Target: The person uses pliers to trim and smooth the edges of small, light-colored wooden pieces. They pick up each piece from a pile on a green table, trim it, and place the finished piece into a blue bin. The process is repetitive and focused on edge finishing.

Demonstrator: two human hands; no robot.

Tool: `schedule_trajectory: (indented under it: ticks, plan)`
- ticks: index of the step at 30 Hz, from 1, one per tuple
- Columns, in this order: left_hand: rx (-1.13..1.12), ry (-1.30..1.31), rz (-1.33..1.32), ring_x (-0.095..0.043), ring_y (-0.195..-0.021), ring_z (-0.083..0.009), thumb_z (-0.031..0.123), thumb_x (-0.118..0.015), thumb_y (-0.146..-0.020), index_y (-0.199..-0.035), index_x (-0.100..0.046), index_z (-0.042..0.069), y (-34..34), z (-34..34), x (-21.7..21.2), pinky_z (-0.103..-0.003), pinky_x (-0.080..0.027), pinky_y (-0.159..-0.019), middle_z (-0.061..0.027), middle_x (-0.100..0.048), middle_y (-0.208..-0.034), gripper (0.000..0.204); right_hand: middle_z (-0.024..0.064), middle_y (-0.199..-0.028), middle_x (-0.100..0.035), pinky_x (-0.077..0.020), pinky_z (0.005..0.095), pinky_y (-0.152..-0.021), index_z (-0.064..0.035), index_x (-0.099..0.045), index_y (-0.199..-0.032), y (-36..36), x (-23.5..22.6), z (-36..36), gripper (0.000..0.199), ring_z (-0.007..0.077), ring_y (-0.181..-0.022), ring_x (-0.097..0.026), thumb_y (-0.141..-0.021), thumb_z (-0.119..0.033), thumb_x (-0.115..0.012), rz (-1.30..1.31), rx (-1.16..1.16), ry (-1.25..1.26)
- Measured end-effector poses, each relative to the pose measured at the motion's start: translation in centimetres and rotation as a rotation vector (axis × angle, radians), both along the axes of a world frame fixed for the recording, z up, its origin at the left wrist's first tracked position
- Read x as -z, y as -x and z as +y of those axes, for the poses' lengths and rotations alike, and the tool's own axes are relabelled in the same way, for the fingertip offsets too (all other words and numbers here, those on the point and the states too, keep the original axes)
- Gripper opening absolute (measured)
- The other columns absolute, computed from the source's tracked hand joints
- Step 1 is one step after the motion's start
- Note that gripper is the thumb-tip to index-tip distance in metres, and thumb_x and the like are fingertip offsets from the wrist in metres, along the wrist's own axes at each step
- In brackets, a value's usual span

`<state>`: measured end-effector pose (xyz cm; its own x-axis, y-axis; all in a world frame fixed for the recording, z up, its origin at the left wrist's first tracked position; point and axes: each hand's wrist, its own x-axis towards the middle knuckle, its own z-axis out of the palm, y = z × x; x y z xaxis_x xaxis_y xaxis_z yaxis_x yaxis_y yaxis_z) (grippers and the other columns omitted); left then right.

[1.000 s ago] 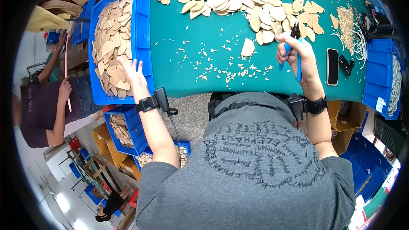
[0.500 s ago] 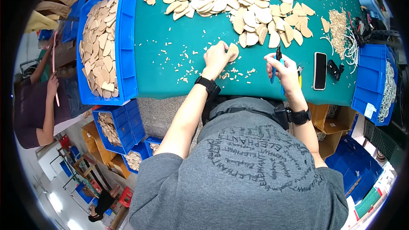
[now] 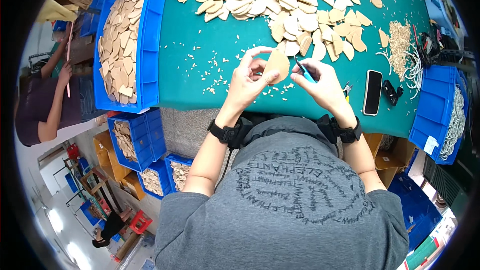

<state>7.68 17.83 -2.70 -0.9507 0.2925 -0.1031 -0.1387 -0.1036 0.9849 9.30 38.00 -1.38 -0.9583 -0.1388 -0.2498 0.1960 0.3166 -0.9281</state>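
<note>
A tan, flat, rounded piece point(image 3: 280, 65) stands on edge in my left hand point(image 3: 246, 81), pinched between thumb and fingers above the green table point(image 3: 192, 90). My right hand point(image 3: 322, 84) is closed around blue-handled pliers point(image 3: 308, 74). Their dark jaws point up close to the piece's right edge; whether they touch it I cannot tell. Beyond both hands spreads a heap of similar tan pieces point(image 3: 290, 0), many half-round. Small tan scraps point(image 3: 212, 90) lie scattered to the left of and below my left hand.
At the left, a blue bin point(image 3: 150, 45) is filled with tan pieces. On the right lie a phone point(image 3: 372, 92), yellow-handled cutters point(image 3: 347, 90) and a mound of shavings point(image 3: 399, 45). Another blue bin point(image 3: 425, 115) holds pale cords. A person point(image 3: 52, 97) stands at the far left.
My left hand has lifted the tan piece off the table and turned its flat side into view. The right hand has moved left, bringing the pliers beside it. The view has shifted slightly.
</note>
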Motion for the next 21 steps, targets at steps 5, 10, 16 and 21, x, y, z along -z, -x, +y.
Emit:
schedule_trajectory:
  ticks: [5, 10, 16, 21]
  plan:
    - [-0.037, 0.092, 0.165, -0.063, -0.082, -0.0122, 0.009, -0.066, -0.085, -0.123, -0.059, 0.004, -0.9, -0.5, -1.9, -0.025, -0.053, -0.070, -0.0073, -0.067, -0.096, 0.039, 0.0024, -0.076, -0.065, -0.0470, 0.0238, -0.067, -0.0023, -0.066, -0.088, 0.9, -2.7, 0.2, 0.016, 0.0078, -0.070, -0.057, -0.080, -0.015, -0.070, 0.132, -0.116, -0.171]
    - [0.007, 0.245, 0.297, -0.062, -0.089, -0.0138, 0.007, -0.066, -0.085, -0.120, -0.062, 0.003, -0.5, -1.1, -4.0, -0.026, -0.051, -0.077, -0.0083, -0.066, -0.102, 0.035, 0.0049, -0.080, -0.067, -0.0487, 0.0248, -0.068, -0.0022, -0.066, -0.093, 1.0, -3.7, -0.1, 0.020, 0.0109, -0.071, -0.061, -0.079, -0.016, -0.071, 0.165, -0.140, -0.205]
    - [0.043, 0.350, 0.380, -0.062, -0.081, -0.0136, 0.007, -0.066, -0.085, -0.118, -0.063, 0.005, -0.2, -2.2, -4.7, -0.025, -0.049, -0.072, -0.0090, -0.067, -0.093, 0.034, 0.0046, -0.080, -0.067, -0.0488, 0.0245, -0.067, -0.0024, -0.066, -0.094, 1.2, -3.8, -1.2, 0.021, 0.0101, -0.070, -0.061, -0.079, -0.016, -0.071, 0.168, -0.120, -0.165]
    - [0.063, 0.348, 0.455, -0.061, -0.076, -0.0145, 0.006, -0.065, -0.085, -0.119, -0.063, 0.005, 0.3, -3.0, -4.5, -0.026, -0.049, -0.068, -0.0089, -0.067, -0.091, 0.034, 0.0053, -0.083, -0.068, -0.0500, 0.0245, -0.069, -0.0029, -0.067, -0.098, 1.5, -3.5, -1.9, 0.025, 0.0099, -0.073, -0.062, -0.078, -0.016, -0.072, 0.171, -0.136, -0.175]
